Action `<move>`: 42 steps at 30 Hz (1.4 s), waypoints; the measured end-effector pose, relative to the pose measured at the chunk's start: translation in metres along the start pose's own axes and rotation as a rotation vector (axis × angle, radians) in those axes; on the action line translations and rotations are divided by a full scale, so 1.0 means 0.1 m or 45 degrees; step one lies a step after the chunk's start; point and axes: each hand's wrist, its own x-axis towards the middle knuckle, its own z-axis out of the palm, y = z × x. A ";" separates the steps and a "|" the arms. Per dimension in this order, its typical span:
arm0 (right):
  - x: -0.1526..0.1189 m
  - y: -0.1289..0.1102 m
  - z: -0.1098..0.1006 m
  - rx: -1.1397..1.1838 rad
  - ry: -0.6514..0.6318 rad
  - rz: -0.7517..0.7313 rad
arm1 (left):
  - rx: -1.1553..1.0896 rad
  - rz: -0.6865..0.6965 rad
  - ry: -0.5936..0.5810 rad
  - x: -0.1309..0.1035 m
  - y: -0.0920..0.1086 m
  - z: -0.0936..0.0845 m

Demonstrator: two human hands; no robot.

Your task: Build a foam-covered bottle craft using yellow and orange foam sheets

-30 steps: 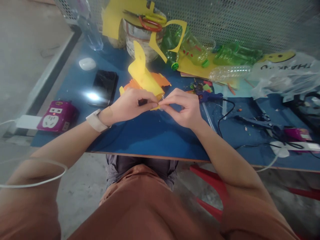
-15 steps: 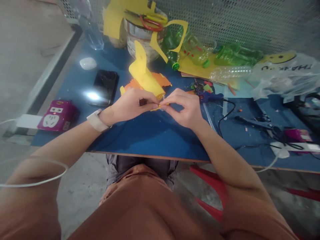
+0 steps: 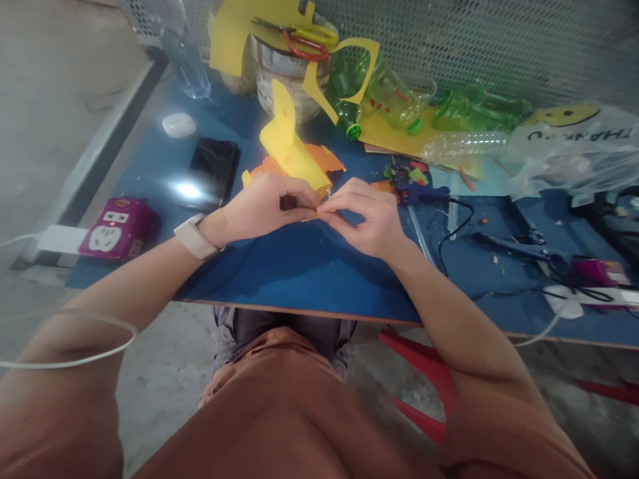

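Note:
My left hand (image 3: pixel 272 205) and my right hand (image 3: pixel 367 216) meet above the blue table, fingertips pinched together on a small yellow piece (image 3: pixel 327 211). Most of that piece is hidden by the fingers. Just behind them lies a curled sheet of yellow paper (image 3: pixel 294 156), over orange paper (image 3: pixel 327 158) that shows on both sides of it. Something small and dark red shows between the thumb and palm of my left hand; whether it is held cannot be made out.
Phone (image 3: pixel 212 169), white case (image 3: pixel 179 125) and purple socket block (image 3: pixel 117 229) lie left. Behind stand a bucket (image 3: pixel 287 83) with scissors (image 3: pixel 309 43) on top, and green bottles (image 3: pixel 469 110). A blue glue gun (image 3: pixel 422 193), cables and a plastic bag (image 3: pixel 574 156) are right.
The view has shifted slightly, so the things on the table appear a little further right. Both hands keep their pinch at nearly the same place.

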 end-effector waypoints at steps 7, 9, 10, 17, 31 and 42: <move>-0.03 -0.01 0.00 0.011 0.054 0.171 | 0.052 -0.037 0.110 -0.01 0.01 0.01; -0.05 0.00 0.00 -0.010 0.065 0.254 | 0.079 -0.078 0.205 0.00 0.00 0.02; -0.05 0.01 0.00 -0.019 0.063 0.288 | 0.094 -0.105 0.250 0.01 0.00 0.02; -0.02 0.05 -0.01 -0.107 0.050 0.288 | 0.115 -0.184 0.315 0.03 0.05 0.00; 0.14 0.00 -0.54 -0.599 -0.176 0.550 | 0.070 -0.177 0.316 0.03 -0.05 0.02; -0.14 0.55 -1.44 -1.076 -0.793 1.340 | -0.193 -0.294 0.341 0.05 0.03 0.01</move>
